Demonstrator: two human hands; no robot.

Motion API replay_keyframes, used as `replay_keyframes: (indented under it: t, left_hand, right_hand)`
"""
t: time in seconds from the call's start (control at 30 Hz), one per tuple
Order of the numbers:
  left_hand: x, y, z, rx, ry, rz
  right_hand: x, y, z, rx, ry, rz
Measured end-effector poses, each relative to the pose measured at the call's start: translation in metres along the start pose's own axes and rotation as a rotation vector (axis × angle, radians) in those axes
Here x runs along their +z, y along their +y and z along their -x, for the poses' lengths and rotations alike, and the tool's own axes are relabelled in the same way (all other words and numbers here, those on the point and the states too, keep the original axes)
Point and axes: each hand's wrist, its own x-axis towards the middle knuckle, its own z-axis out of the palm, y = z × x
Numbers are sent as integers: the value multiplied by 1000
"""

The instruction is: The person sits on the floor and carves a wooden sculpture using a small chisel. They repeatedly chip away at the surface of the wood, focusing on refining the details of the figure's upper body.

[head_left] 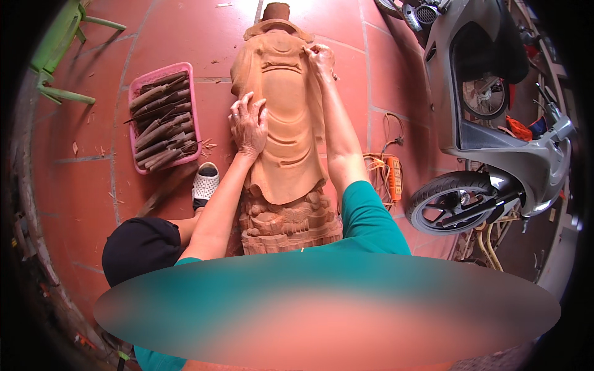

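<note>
A carved wooden statue (284, 111) of a robed figure lies lengthwise on the floor in front of me, its narrow top end away from me and its rough, detailed base (288, 222) close to my body. My left hand (249, 125) rests flat on the statue's left side, fingers stretched out, holding nothing. At the far right shoulder of the figure, my right hand (321, 62) is closed, its bent fingertips pressed against the wood. Whatever those fingers hold, if anything, is too small to make out.
Left of the statue, a pink plastic basket (196, 117) holds several wood-handled carving tools (162, 117). A green plastic chair (59, 43) stands at far left. An orange power strip (393, 178) with cords lies right, beside a grey scooter (513, 142). Wood chips dot the red tiles.
</note>
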Motion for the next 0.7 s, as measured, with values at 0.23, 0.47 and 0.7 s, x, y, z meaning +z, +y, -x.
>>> replay_keyframes:
  t: [0.23,0.47,0.7]
  left_hand:
    - [-3,-1,-1,-1,-1,-14]
    - [-2,-5,1,9,1,-17]
    - [-6,0,0,-8,-30,-10]
  right_hand:
    - [5,-18,31,-66,110,-193]
    - [24,-34,-17,-93,88,175]
    - [38,-15,-25,-93,47,185]
